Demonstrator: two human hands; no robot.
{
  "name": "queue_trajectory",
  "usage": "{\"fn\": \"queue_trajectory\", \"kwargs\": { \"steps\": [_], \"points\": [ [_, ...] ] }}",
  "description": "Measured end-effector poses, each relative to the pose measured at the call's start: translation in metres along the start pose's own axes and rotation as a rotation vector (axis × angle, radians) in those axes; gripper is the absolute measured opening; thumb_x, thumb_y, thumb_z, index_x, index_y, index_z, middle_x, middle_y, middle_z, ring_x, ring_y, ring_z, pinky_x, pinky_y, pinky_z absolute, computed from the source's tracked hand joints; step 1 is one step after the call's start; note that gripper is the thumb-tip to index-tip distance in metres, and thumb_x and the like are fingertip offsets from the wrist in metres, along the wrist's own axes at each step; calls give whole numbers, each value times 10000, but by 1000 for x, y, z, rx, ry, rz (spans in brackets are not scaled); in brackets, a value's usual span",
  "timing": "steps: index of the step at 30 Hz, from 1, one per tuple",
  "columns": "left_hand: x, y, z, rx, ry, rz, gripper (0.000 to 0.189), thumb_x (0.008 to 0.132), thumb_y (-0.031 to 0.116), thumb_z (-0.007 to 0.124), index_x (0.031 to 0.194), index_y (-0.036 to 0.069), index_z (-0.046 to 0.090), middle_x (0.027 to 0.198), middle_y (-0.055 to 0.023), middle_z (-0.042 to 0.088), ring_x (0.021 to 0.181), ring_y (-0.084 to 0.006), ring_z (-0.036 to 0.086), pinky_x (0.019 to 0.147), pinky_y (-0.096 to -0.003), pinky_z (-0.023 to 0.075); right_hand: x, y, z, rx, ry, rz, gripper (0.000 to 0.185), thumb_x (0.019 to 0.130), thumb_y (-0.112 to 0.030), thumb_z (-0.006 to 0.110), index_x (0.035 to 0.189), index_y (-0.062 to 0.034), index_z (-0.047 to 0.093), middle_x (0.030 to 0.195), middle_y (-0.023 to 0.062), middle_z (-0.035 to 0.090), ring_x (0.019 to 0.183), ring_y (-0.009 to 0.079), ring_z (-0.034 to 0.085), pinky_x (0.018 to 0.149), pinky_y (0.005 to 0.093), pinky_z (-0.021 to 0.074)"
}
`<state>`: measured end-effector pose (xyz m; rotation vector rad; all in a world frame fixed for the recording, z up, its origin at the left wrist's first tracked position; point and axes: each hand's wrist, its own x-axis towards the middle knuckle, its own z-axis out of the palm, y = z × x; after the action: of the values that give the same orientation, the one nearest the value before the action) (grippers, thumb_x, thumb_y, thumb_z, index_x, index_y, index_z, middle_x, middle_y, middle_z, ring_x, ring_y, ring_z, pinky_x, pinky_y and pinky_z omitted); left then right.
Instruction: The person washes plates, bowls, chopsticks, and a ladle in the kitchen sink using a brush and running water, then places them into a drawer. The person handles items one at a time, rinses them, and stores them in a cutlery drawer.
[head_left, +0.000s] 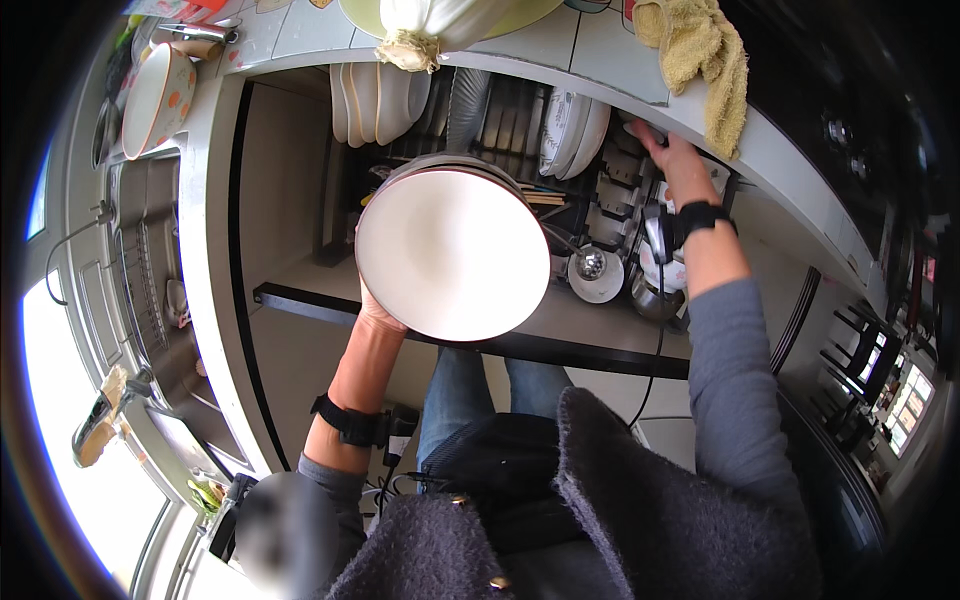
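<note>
My left hand (381, 307) holds a large white bowl (454, 255) with a dark reddish rim over the pulled-out dish drawer; more dishes seem stacked beneath it. My right hand (660, 146) reaches into the drawer's back right part, under the counter edge, near a small pale dish there; its fingertips are partly in shadow, and whether it grips anything is unclear. Between the hands stand upright plates (577, 135) in a wire rack. A metal ladle (591, 262) lies over a small white bowl (598, 289), beside stacked patterned bowls (660, 266).
Bowls (375, 105) stand on edge in the rack's left part. The drawer's front rail (525, 347) crosses before my legs. Above are the counter edge, a plate with a white vegetable (442, 22) and a yellow cloth (697, 67). A dotted bowl (159, 101) stands by the sink, left.
</note>
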<state>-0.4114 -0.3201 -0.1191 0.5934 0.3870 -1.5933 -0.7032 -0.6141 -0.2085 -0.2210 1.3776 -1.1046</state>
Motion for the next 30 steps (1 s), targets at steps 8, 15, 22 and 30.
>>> {"fn": "queue_trajectory", "kwargs": {
  "steps": [8, 15, 22, 30],
  "points": [
    [6, -8, 24, 301, -66, -28, 733, 842, 628, 396, 1302, 57, 397, 1261, -115, 483, 1116, -252, 506, 908, -409, 460, -234, -16, -14, -532, -781, 96, 572, 903, -448, 449, 1304, -58, 333, 1023, 100, 556, 664, 131, 587, 503, 230, 499],
    [7, -25, 46, 382, -127, -95, 681, 874, 590, 367, 1299, 59, 403, 1265, -99, 487, 1127, -238, 496, 959, -409, 407, -303, -27, 31, -942, -709, -21, 628, 817, -64, 450, 1396, -100, 210, 1103, 185, 509, 454, 130, 534, 389, 231, 471],
    [10, -30, 49, 278, -174, -209, 733, 861, 638, 310, 1311, 67, 400, 1297, -124, 463, 1179, -271, 463, 989, -436, 379, -351, -48, 32, -916, -717, -259, 759, 718, 122, 307, 1420, -132, 173, 1342, 149, 346, 451, 125, 522, 407, 248, 473],
    [12, -14, 31, 172, -195, -223, 726, 807, 655, 422, 1317, 139, 402, 1328, -99, 427, 1199, -284, 426, 997, -485, 349, -350, -74, -42, -443, -456, 262, 669, 707, 3, 421, 1348, -27, 234, 923, 170, 569, 409, 167, 526, 325, 240, 444]
  ]
}}
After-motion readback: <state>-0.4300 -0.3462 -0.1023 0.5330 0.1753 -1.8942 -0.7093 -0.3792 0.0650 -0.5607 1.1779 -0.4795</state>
